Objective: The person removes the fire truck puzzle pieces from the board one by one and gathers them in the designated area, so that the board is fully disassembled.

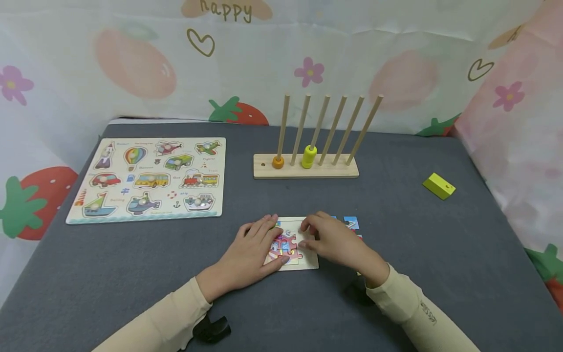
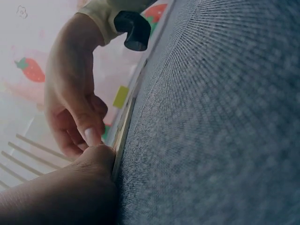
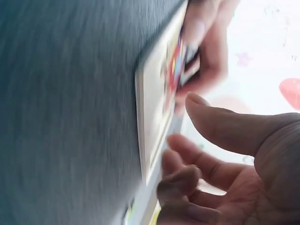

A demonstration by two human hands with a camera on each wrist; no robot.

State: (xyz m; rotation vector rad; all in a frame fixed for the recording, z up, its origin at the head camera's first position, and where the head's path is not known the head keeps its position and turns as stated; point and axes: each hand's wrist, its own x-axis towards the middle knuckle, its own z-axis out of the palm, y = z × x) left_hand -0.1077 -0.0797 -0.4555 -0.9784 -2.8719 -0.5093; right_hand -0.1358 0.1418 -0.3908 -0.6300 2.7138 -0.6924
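A small wooden jigsaw board [image 1: 310, 263] lies flat on the grey cloth, with joined pink puzzle pieces [image 1: 285, 246] in its left and middle part. My left hand [image 1: 246, 254] rests on the board's left side, fingers stretched over the pieces and thumb along the lower edge. Over the board's right side hovers my right hand [image 1: 337, 243], its fingers loosely bent. In the right wrist view, a gap shows between the thumb [image 3: 220, 124] and the fingers, with nothing in it. Loose puzzle pieces [image 1: 351, 223] lie just beyond the right hand, partly hidden by it.
A vehicle peg puzzle [image 1: 176, 218] lies at the back left. Behind the jigsaw stands a wooden rack [image 1: 264, 172] with upright pegs [image 1: 336, 128], orange and yellow beads on two of them. A yellow block [image 1: 439, 186] sits at the right. Patterned cloth hangs behind.
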